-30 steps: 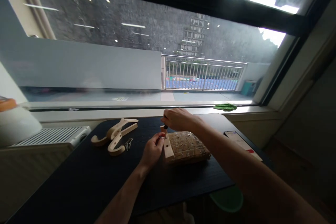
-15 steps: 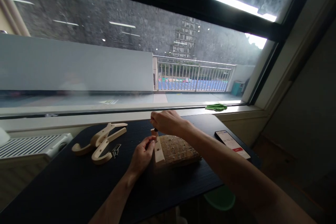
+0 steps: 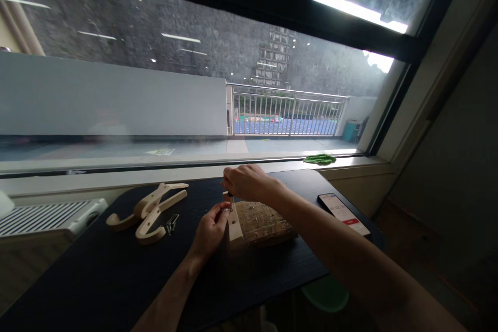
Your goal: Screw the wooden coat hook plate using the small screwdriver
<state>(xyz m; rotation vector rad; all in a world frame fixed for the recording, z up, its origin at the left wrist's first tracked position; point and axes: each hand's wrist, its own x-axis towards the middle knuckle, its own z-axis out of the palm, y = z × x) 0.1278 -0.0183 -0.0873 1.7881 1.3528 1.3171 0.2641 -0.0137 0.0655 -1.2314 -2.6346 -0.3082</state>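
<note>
My right hand [image 3: 247, 180] is closed around the dark handle of a screwdriver [image 3: 231, 198], which points down at a pale wooden strip [image 3: 235, 231] with drilled holes. At the screwdriver's tip, my left hand [image 3: 212, 225] pinches with thumb and forefinger around what looks like a screw, mostly hidden by the fingertips. The strip lies along the left side of a woven, brownish block [image 3: 266, 222]. To the left lie two curved wooden pieces with holes, one [image 3: 150, 224] in front of the other [image 3: 124, 220], and several loose screws [image 3: 171, 224] beside them.
A phone [image 3: 344, 213] showing a timer lies at the right of the black table [image 3: 97, 280]. A green cloth [image 3: 319, 158] rests on the windowsill. A white radiator [image 3: 58, 218] stands at the left, and a green stool [image 3: 327, 293] is below the table's edge.
My right hand and the screwdriver's handle have tilted and turned slightly, a touch lower. My left hand keeps its pinch in the same place.
</note>
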